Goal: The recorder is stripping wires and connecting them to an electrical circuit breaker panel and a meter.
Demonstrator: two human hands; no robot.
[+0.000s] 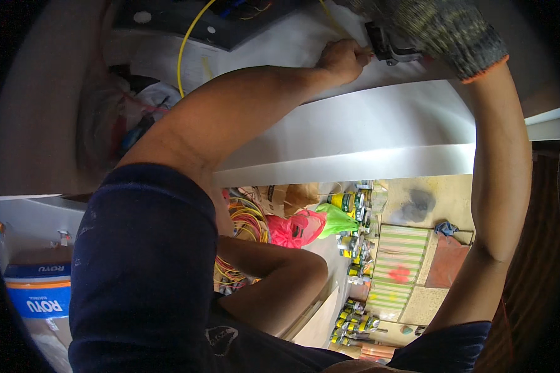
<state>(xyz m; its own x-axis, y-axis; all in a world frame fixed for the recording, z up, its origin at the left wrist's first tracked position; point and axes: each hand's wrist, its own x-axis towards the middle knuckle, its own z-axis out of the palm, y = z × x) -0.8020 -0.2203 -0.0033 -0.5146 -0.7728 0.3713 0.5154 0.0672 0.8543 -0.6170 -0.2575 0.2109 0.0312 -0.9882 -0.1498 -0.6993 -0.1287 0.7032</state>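
My left hand (344, 62) is bare and closed at the upper middle. Its fingertips pinch a thin, small thing that I cannot make out, right beside a dark metal hand tool (389, 46). The grey knit glove with an orange cuff covers my right hand (449, 34), which grips the tool from the right; its fingers partly leave the picture at the top. Both hands work over a pale panel (261, 53). A yellow cable (182, 56) curves down to the left of my left hand, in front of a dark box (186, 28) with wires.
Below the hands runs a white ledge (354, 152). Clear plastic bags (99, 124) lie at the left, above a blue carton (37, 298). Lower down are coiled wires (246, 221), a red bag (292, 230), a green bag (336, 221), several cans (348, 244) and a striped mat (395, 267).
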